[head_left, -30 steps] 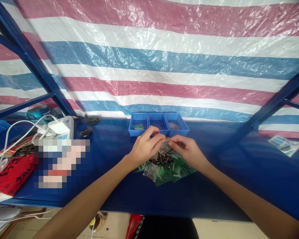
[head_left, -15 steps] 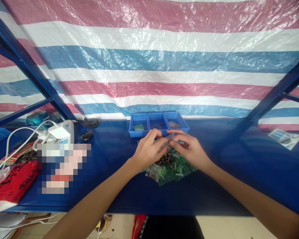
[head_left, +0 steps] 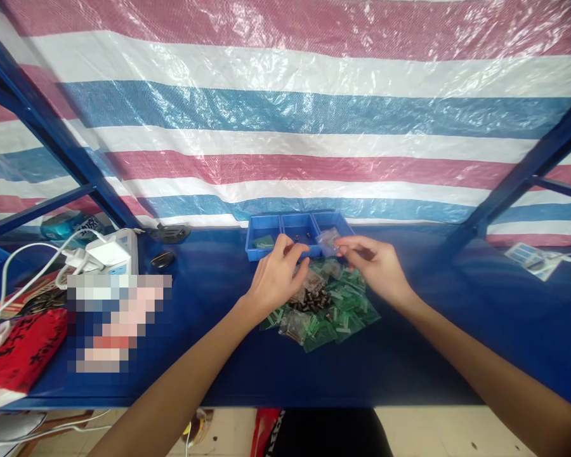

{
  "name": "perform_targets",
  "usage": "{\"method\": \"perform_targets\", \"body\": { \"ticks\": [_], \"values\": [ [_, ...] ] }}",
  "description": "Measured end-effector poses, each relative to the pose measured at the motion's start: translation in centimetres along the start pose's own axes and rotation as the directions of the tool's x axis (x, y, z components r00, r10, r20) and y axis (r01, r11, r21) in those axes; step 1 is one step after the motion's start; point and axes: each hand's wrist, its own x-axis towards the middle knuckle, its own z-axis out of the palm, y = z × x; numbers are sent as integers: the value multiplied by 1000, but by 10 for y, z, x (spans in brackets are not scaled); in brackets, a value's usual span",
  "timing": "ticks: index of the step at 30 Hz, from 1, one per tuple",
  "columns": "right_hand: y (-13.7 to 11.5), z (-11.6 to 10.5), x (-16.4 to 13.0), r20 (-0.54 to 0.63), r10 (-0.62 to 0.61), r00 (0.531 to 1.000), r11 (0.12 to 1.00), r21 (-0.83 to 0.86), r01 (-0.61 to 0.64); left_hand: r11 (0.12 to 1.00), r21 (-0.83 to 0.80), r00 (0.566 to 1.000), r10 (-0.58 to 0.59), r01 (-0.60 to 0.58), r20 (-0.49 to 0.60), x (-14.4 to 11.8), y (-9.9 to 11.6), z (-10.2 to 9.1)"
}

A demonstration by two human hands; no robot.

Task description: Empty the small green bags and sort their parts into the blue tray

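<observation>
My right hand (head_left: 380, 265) pinches a small clear plastic bag (head_left: 328, 240) between thumb and fingers, over the front of the right compartment of a blue divided tray (head_left: 263, 255). To its left is my left hand (head_left: 276, 276), thumb and forefinger apart and nothing visible between them. Below the hands lies a pile: dark small metal parts (head_left: 314, 301) in the middle, green plastic bags (head_left: 356, 308) with pale strips around them, and a clear bag (head_left: 294, 325) at the front. Part of the pile is hidden behind my left hand.
A power strip (head_left: 131, 251) with white plugs and cables stands on the left, near a black computer mouse (head_left: 163, 260). A red bag (head_left: 26, 352) lies at the left edge. Blue posts (head_left: 509, 181) flank a striped sheet (head_left: 290, 114) behind the blue table (head_left: 433, 362).
The hands have moved apart. My left hand has let go of the clear bag, while my right hand keeps it, now over the tray's front right. More of the pile shows.
</observation>
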Motion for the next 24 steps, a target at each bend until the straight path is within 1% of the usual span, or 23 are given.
{"method": "perform_targets", "body": {
  "ticks": [2,4,6,8,10,11,13,16,18,20,24],
  "values": [
    [6,-5,10,-29,18,999,1000,4,-18,1000,13,1000,-4,4,-13,2,-2,-4],
    [14,-9,18,-2,47,999,999,17,-47,1000,24,1000,4,-4,-13,3,-4,-6],
    [22,-12,22,12,58,998,998,-22,-57,999,41,1000,7,-7,20,3,-5,-6],
    [24,-14,21,-18,0,1000,991,-131,-3,998,65,996,6,-12,83,3,-5,-5],
    [22,-15,17,-8,-101,995,962,-255,96,996,86,986,13,-27,167,2,-4,-4],
    [20,-15,14,28,-146,989,940,-307,147,995,92,978,21,-41,209,2,-4,-4],
    [14,-11,7,158,-206,966,885,-391,253,992,101,958,39,-70,283,2,-5,-3],
    [9,-1,-5,370,-251,894,762,-494,418,988,120,938,48,-95,344,3,-7,-1],
    [9,6,-12,468,-248,848,694,-525,493,988,124,931,45,-96,362,2,-10,0],
    [10,12,-17,518,-226,825,664,-538,519,988,120,928,46,-97,371,2,-12,1],
    [11,14,-20,527,-201,826,667,-544,509,989,109,924,56,-104,378,2,-12,2]
  ]
}}
